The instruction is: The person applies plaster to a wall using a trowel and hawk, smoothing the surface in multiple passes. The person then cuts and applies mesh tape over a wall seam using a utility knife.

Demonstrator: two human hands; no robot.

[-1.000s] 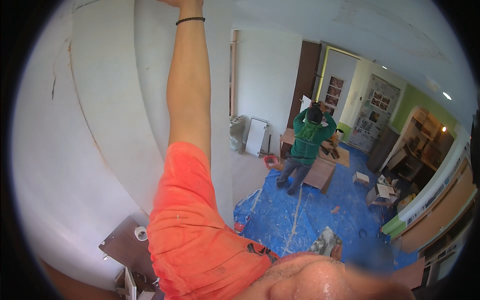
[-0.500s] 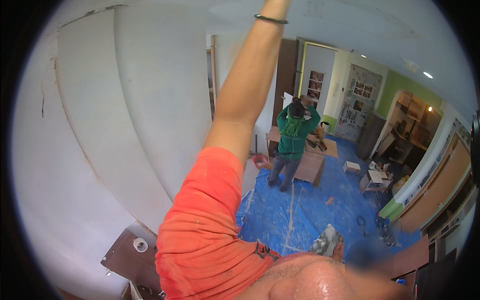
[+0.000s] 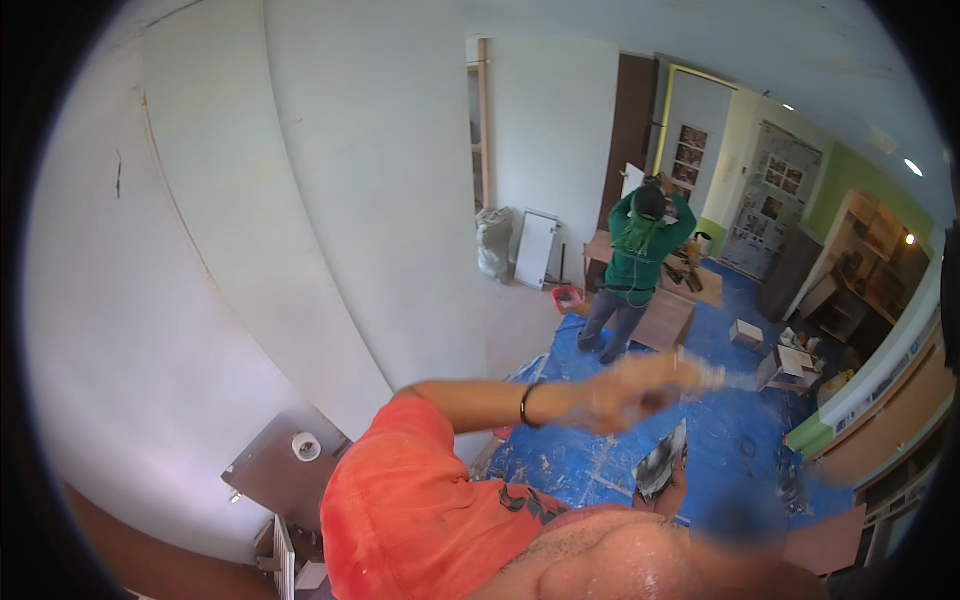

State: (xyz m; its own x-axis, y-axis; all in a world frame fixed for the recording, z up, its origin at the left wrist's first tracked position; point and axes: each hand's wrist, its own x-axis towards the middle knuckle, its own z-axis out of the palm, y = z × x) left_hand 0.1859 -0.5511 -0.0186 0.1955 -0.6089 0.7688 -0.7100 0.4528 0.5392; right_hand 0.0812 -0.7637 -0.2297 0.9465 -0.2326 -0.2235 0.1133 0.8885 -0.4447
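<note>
My left arm, in an orange sleeve with a dark band at the wrist, reaches across to the right. My left hand [image 3: 630, 392] is smeared by motion. Its fingers look closed on a thin pale-bladed tool [image 3: 738, 381], too blurred to name surely. Low in the view, my right hand [image 3: 675, 488] is partly hidden and grips the edge of a flat plate [image 3: 660, 462] smeared grey, black and white. To the left rises a large pale wall [image 3: 380, 170] with vertical edges and a crack-like line.
A person in green [image 3: 638, 260] stands with raised arms at a brown workbench [image 3: 665, 322]. Blue sheeting [image 3: 545, 460] covers the floor. A brown board bearing a tape roll [image 3: 306, 447] is at lower left. A white panel [image 3: 536, 250] and a sack [image 3: 494, 243] lean at the back wall.
My left arm has come down from overhead and swung right, bringing the hand into view. The scene has shifted rightward. My right hand still holds the plate.
</note>
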